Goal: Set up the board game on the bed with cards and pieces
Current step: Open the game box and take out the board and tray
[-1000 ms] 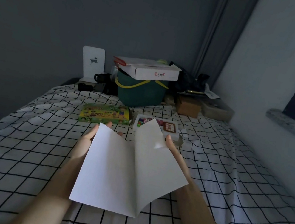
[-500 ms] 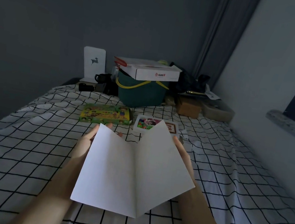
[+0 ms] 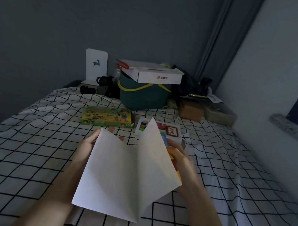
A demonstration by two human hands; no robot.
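Head view, the only one: person holds a folded game board (image 3: 119, 175) above the checked bed sheet (image 3: 18, 149), white back side facing the cam, fold running down toward the near corner. Left hand (image 3: 86, 145) grips the left panel's far edge, thumb on the white face, fingertips poking out behind the top. Right hand (image 3: 178, 158) is behind the right panel w/ fingers curled on its edge; a bit motion-blurred, but it reads as holding. Strips of blue, yellow & red print show along the right panel's edge, so the printed face looks to be the hidden side.

Further up the bed: green game box lid (image 3: 108, 117) lying flat, and just right of it the open box tray (image 3: 159, 130) w/ coloured pieces and what looks like a card stack w/ brown border. Board's top corner overlaps the tray from this angle, prob. not touching. Behind: green basket (image 3: 143, 96) w/ white carton (image 3: 151, 73) on top.

Step in hand, my read: unfolding the board; cards & pieces not yet out. To do it well: spread both panels fully, turn printed side up, lay it on the bare sheet near side of lid & tray. Sheet is soft and wrinkly, so press the crease flat or pieces will tip. Keep tray within reach.
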